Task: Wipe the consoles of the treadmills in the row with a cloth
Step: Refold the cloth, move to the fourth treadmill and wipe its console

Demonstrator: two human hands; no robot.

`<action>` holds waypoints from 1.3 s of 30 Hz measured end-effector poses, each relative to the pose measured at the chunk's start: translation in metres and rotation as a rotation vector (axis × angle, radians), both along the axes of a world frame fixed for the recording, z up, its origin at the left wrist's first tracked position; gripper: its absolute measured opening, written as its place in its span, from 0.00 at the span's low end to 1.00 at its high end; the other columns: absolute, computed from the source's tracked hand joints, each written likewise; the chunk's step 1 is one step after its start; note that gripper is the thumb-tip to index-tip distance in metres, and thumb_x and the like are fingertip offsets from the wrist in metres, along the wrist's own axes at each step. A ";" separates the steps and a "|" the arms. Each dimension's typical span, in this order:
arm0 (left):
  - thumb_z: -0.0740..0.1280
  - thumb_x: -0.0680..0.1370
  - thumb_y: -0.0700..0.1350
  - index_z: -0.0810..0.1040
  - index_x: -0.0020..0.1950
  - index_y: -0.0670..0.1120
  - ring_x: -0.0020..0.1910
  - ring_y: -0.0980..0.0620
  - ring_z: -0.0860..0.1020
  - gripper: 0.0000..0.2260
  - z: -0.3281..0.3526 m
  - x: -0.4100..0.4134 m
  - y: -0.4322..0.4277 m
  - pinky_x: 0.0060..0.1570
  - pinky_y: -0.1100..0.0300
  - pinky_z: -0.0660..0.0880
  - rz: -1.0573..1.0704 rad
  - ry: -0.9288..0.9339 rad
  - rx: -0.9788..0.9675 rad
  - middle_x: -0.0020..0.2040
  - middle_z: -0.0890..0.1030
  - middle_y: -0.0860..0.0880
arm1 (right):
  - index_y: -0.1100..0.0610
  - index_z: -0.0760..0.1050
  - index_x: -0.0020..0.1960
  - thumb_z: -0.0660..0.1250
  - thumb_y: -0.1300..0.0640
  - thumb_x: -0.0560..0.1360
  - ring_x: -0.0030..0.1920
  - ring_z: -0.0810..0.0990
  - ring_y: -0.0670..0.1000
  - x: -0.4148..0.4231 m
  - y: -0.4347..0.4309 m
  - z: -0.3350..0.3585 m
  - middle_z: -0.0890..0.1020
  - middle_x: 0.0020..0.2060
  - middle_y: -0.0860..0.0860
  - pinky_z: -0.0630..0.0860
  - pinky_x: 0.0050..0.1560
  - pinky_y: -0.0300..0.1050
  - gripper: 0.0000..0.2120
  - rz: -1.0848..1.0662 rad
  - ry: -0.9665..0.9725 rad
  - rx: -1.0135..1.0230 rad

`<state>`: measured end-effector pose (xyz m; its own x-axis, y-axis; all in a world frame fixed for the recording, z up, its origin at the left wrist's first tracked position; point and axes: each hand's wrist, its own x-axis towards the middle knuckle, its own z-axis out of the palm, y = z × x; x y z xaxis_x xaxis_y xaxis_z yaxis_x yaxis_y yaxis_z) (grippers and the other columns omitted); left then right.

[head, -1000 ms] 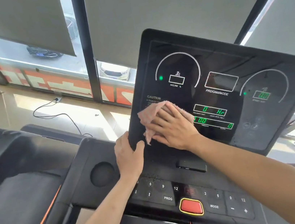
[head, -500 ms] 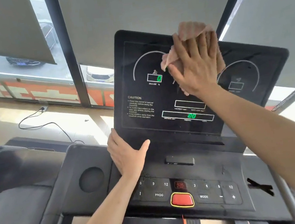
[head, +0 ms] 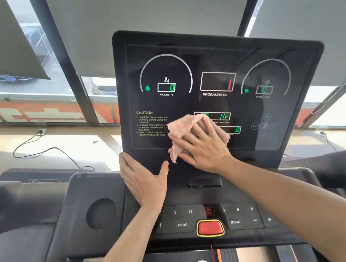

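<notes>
**Entry: cloth on the lower middle of the console screen**

The grey roller blinds point(head: 151, 11) are hanging across the window wall ahead of you, with sunlight falling on the floor beneath them. The treadmill console point(head: 211, 45) is standing tilted in front of you, its green readouts glowing: INCLINE at the left, PROGAM/MODE in the middle, a speed dial at the right. Below it the control deck point(head: 77, 199) is lying across the frame, with a round cup recess point(head: 101, 213) at its left.

Your right hand point(head: 201, 147) is lying flat with the fingers straight and together, pressing the cloth onto the screen. Your left hand point(head: 145, 179) is resting open on the console's lower left corner, fingers running up along the left edge and the thumb spread out across the lower border. It is holding nothing.

The pink cloth point(head: 180, 127) is sitting bunched under your right fingers, low on the screen and just right of the CAUTION text, and is covering part of the middle readouts. The red button point(head: 209, 227) is sitting at the deck's front centre, between PROG and MODE.
</notes>
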<state>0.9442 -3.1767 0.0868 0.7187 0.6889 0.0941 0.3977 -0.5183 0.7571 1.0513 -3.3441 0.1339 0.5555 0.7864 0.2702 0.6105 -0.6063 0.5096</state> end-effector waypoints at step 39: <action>0.68 0.73 0.53 0.82 0.64 0.45 0.62 0.42 0.74 0.22 -0.023 -0.007 -0.065 0.68 0.42 0.71 -0.457 -0.165 0.557 0.58 0.80 0.48 | 0.48 0.56 0.80 0.56 0.31 0.78 0.70 0.65 0.65 0.019 -0.114 0.023 0.72 0.72 0.54 0.45 0.79 0.67 0.36 -0.356 0.061 0.354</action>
